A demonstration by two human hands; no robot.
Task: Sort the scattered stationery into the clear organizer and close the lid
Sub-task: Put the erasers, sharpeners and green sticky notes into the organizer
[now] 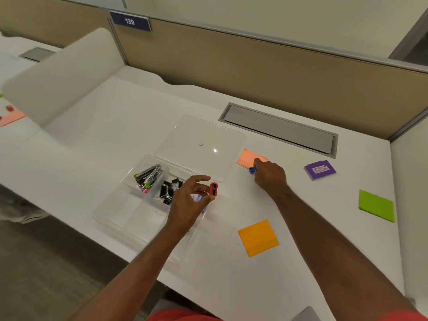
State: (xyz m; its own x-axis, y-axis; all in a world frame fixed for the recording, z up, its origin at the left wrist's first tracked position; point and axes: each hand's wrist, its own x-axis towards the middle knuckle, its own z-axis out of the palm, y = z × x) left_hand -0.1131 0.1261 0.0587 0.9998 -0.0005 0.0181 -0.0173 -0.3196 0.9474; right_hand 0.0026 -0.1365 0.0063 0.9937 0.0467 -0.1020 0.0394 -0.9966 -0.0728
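The clear organizer [120, 205] lies on the white desk with its lid [201, 135] folded open behind it. One compartment holds nail clippers and coloured clips [148, 176], another holds black binder clips [169, 188]. My left hand [190, 202] hovers over the organizer's right side and pinches a small red sharpener [213, 189]. My right hand [269, 174] rests on the desk by a salmon sticky pad [247, 157], fingers closed around a small blue object [252, 170]. An orange pad [257, 237], a green pad [376, 205] and a purple box [320, 169] lie to the right.
A grey cable hatch [280, 129] is set into the desk behind the lid. A tan partition [254, 66] runs along the back, and a white divider [62, 75] stands at the left. The desk's front edge runs diagonally under my left forearm.
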